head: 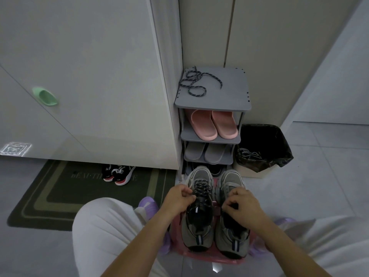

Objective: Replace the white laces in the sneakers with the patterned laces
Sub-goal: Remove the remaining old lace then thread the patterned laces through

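head view: left sneaker (196, 234) wore speckled laces (201, 188), pinched by left fingers (188, 197); right fingers (229, 203) gripped right sneaker (231, 180); bin (280, 145) held white laces (248, 153).

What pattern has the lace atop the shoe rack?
The lace is dark with pale flecks; head view shows it.

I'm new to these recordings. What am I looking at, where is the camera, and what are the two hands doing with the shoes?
There is no machine here. One camera worn on a person's head looks down at their own bare hands. Two grey sneakers stand on a pink stool between the knees. The left sneaker already carries a dark patterned lace, which the left hand seems to pinch near its upper end. The right hand curls its fingers at the right sneaker; what it pinches is hidden. A spare lace lies on the shoe rack, and pale laces hang on the bin.
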The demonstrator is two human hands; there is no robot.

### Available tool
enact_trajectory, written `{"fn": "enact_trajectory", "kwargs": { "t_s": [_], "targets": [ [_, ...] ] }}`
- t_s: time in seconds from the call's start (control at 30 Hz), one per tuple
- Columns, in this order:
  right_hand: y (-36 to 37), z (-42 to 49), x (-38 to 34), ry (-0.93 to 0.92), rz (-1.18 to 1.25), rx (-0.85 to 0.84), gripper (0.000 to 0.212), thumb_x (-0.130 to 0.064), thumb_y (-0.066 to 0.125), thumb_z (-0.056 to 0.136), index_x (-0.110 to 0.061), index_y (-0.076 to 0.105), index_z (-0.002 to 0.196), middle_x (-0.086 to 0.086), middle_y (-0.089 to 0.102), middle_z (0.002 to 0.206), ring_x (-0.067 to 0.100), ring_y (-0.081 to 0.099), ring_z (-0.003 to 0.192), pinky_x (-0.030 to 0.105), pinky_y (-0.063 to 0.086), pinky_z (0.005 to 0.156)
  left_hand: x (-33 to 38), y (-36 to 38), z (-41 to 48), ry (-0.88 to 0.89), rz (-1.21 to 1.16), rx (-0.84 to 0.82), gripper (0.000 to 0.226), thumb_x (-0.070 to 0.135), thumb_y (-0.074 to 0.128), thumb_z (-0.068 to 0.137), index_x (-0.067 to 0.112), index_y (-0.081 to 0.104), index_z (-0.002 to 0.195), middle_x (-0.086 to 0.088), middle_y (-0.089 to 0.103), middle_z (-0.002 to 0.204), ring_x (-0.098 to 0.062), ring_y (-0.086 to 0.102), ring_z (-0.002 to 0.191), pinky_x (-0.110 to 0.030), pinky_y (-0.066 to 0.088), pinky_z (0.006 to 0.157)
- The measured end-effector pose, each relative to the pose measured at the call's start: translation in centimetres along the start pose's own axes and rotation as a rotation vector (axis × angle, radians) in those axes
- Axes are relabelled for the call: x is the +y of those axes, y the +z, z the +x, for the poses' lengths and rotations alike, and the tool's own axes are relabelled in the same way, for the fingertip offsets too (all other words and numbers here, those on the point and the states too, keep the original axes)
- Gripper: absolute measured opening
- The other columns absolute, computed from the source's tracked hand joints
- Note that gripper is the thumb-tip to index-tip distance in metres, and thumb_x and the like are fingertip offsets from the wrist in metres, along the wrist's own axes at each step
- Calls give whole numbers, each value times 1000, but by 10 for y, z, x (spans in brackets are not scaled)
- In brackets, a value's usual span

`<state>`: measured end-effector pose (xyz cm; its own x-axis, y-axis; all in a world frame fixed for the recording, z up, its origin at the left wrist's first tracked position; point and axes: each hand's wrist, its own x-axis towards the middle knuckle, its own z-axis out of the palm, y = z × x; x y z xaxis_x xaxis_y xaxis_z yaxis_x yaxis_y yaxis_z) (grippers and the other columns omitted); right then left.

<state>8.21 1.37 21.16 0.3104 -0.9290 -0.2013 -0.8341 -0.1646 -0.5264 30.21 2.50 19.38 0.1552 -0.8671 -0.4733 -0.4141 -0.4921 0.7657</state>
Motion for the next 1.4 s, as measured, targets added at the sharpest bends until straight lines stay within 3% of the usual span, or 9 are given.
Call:
{"fn": "enact_trajectory", "kwargs": {
  "t_s": [0.13,0.23,0.4,0.57,0.77,1.0,1.13,1.3,1.4],
  "targets": [
    [-8,3,1,-15,92,17,19,-30,67,85,-15,76,78,-6,57,84,14,54,88,22,40,79,13,-5,4,31,55,42,6,23,64,87,19,61,83,1,64,81,-11,61,74,-26,53,74],
    [-27,16,-8,30,139,71,20,-24,59,91,-13,75,97,5,66,93,17,58,91,17,35,76,37,-16,10,41,47,48,7,22,58,91,18,60,85,-1,64,87,-17,64,82,-28,49,74],
    [-71,59,-37,15,157,94,27,-25,56,93,-16,67,116,0,64,112,13,58,96,20,40,82,94,-33,34,127,93,76,9,21,55,92,14,60,90,-4,65,87,-18,61,77,-33,51,73],
    [-122,120,-72,-53,117,172,34,-27,59,90,-15,62,122,6,65,114,19,59,100,24,41,82,166,-58,71,260,106,209,14,20,57,89,9,63,95,-14,68,98,-29,66,91,-39,54,81],
    [-170,185,-94,-28,118,204,41,-24,59,90,-11,54,129,12,60,117,27,56,107,26,40,83,236,-87,109,342,138,317,15,14,54,89,9,61,102,-14,65,110,-29,62,102,-39,50,93],
    [-182,233,-108,-83,-4,145,38,-11,53,92,-10,54,129,15,56,128,28,52,117,30,40,95,262,-89,143,367,533,298,28,10,47,93,5,60,117,-15,60,122,-31,57,111,-35,47,93],
    [-168,254,-114,-122,-114,59,43,-8,46,91,-19,51,133,19,46,129,33,51,115,35,39,100,254,-86,152,373,872,201,31,11,51,88,18,62,116,-12,60,119,-31,56,109,-37,48,92],
    [-157,252,-109,-98,-215,38,29,-19,55,87,-19,62,116,10,41,119,29,53,103,31,42,94,249,-85,148,368,960,224,22,16,51,89,7,63,105,-16,57,117,-34,50,111,-40,46,90],
    [-159,242,-108,-121,-143,101,14,-21,58,87,-12,66,95,11,46,112,27,55,93,29,45,85,255,-89,133,382,758,240,15,19,47,92,10,56,99,-14,59,111,-32,52,107,-38,44,84]
  ]
}}
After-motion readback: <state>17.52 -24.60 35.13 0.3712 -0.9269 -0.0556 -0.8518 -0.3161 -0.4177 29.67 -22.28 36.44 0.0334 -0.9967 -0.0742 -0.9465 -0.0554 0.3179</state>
